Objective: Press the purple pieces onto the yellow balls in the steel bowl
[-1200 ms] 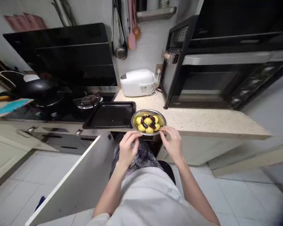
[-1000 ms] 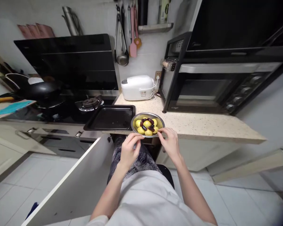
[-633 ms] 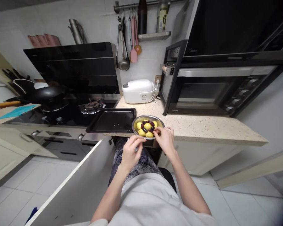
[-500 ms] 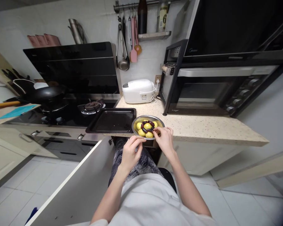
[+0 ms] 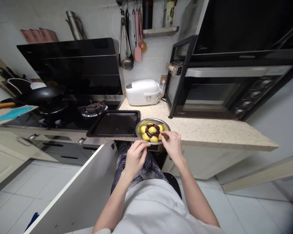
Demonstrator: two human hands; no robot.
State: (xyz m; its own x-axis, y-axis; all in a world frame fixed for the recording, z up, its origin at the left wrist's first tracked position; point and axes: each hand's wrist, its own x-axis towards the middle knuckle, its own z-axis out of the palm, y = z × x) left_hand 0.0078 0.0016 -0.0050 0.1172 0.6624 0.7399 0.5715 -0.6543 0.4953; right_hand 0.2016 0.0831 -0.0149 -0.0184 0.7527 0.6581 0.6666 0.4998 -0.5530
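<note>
A round metal bowl sits at the counter's front edge. Several yellow round pieces and dark purple oblong pieces, perhaps grapes or dates, fill it. My left hand has its fingers closed at the bowl's near rim, the fingertips apparently pinching it. Over the right side of the bowl, my right hand has thumb and fingertips brought together among the pieces. What they pinch, if anything, is hidden or too small to name.
A black baking tray lies left of the bowl, beside the gas stove with a wok. A white rice cooker stands behind. At right is an oven. A cabinet door hangs open by my legs.
The view has shifted slightly. My right fingertips have stayed at the right side of the bowl with only a small movement, and my left hand remains at the near rim.
</note>
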